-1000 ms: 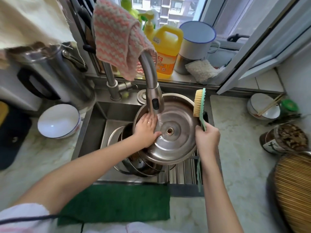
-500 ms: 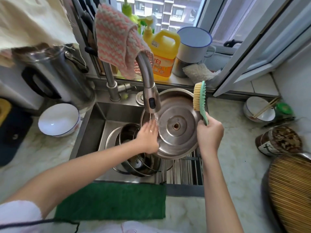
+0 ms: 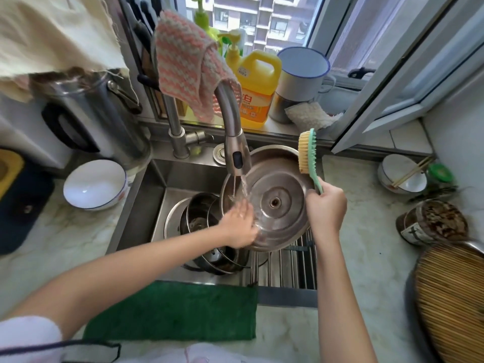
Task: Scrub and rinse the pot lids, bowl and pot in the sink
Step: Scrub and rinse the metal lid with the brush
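**Lid rinsed under the tap**

In the sink [image 3: 157, 195], a pot [image 3: 201, 221] holds nested steel pieces. The left hand [image 3: 239, 224], grip slack, lies flat on the tilted lid [image 3: 277, 205]. The right hand [image 3: 326, 210] grips the brush [image 3: 307, 153]. The tap [image 3: 231, 119] runs onto the lid.

The sink [image 3: 154, 195] basin is mostly blocked: a tilted pot lid [image 3: 280, 184] fills the right half beneath the faucet spout [image 3: 237, 158], a scrub brush [image 3: 307, 153] rises above its right rim, and stacked steel pots [image 3: 200, 221] occupy the centre. Bare floor shows along the left wall. The countertop [image 3: 366, 258] right of the sink offers open access.
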{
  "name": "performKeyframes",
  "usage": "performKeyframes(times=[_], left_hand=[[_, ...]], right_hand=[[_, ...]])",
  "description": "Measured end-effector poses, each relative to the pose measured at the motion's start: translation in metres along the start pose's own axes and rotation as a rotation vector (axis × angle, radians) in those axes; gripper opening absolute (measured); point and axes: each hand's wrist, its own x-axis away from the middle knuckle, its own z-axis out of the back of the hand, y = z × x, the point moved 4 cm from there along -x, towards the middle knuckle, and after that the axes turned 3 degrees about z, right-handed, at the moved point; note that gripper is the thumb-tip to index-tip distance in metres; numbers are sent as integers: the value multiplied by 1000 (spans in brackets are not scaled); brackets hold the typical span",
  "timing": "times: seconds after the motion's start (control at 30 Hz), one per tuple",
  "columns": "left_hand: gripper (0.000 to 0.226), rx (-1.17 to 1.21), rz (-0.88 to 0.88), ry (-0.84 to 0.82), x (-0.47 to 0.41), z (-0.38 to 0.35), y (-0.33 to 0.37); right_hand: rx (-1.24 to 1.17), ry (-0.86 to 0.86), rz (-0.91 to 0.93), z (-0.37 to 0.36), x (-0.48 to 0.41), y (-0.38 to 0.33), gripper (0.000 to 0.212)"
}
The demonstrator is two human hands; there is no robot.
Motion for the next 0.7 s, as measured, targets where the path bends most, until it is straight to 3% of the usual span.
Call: performKeyframes(times=[0.1,0.23,0.37,0.47,0.57,0.63,0.7], left_hand=[[65,-35,-86,-125,9,-11,-3],[63,-421,35,176,-13,21,-39],[68,-372,85,212,-17,28,-38],[77,-59,122,-17,-4,2,-15],[52,471,8,-206,21,-5,6],[35,800,13,-58,37,2,2],[40,952,94,311,51,12,-17]], right_hand=[[17,-1,-1,1,1,0,39],[23,-53,-2,0,3,5,40],[-44,-29,-9,-3,6,6,43],[-106,31,-33,-8,10,5,41],[-113,64,-76,-19,13,8,40],[-136,47,-121,-22,13,14,32],[-192,17,-220,-25,10,29,17]])
